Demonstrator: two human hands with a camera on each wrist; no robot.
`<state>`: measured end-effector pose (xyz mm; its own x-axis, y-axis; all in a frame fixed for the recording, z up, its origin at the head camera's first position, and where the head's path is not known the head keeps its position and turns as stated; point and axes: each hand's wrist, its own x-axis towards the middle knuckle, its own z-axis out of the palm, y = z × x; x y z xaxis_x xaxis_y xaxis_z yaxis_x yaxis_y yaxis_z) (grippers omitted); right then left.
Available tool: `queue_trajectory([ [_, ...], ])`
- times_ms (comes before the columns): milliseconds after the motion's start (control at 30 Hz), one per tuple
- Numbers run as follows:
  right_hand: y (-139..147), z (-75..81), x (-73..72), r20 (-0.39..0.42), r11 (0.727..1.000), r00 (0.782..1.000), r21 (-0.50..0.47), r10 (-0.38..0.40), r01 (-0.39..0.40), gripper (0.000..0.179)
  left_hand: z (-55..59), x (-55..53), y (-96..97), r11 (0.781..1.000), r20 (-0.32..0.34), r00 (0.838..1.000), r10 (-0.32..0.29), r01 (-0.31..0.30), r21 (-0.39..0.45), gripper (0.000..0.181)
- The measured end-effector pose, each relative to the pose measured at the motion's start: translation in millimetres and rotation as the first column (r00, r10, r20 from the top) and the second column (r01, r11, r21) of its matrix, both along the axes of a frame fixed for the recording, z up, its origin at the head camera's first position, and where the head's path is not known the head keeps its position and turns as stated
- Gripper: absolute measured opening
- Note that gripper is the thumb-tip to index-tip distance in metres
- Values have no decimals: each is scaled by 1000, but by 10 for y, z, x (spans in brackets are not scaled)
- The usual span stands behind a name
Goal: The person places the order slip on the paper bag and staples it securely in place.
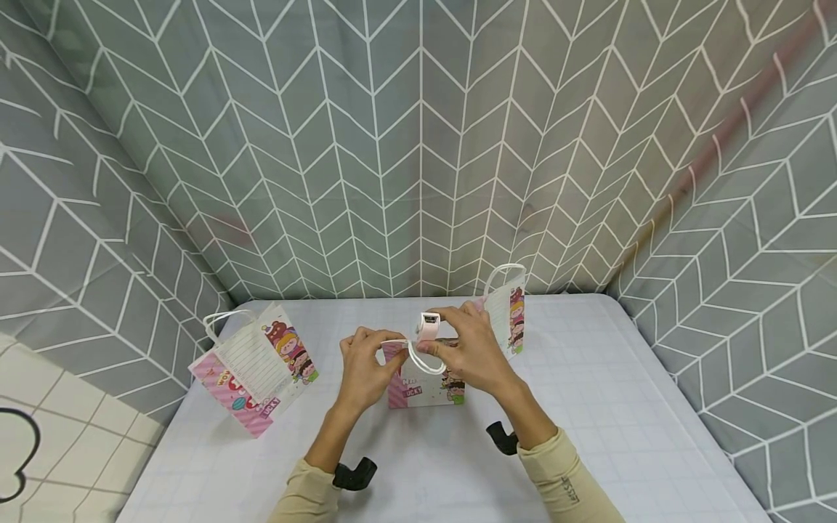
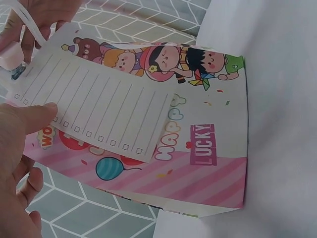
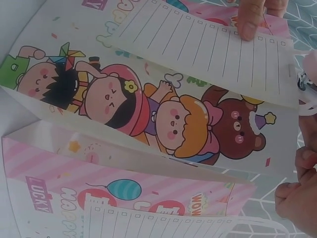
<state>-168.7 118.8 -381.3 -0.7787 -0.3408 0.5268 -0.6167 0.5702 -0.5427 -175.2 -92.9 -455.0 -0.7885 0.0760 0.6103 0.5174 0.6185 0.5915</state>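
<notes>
In the head view a pink and white party paper bag stands upright between both hands, its white handles raised. My left hand pinches its top edge. The left wrist view shows that thumb pressed on a lined checklist sheet lying against the bag's printed face. My right hand grips a small pink stapler between thumb and fingers, right at the bag's top edge by the handle. In the right wrist view the sheet's top end lies close to the stapler, which is partly cut off by the frame.
Similar bags with lined sheets stand at the left and back right of the white-covered table. Black curved pieces show beside both wrists. Grey patterned curtains enclose the back and sides.
</notes>
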Motion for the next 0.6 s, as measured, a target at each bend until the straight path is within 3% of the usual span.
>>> queue_trajectory([
  [367,17,-10,-11,-28,998,1000,-65,-10,8,50,-46,10,-27,1000,67,998,18,-18,0,23],
  [600,42,-4,-12,-38,995,999,-95,-20,16,51,-71,11,-44,1000,77,997,9,-10,13,23],
])
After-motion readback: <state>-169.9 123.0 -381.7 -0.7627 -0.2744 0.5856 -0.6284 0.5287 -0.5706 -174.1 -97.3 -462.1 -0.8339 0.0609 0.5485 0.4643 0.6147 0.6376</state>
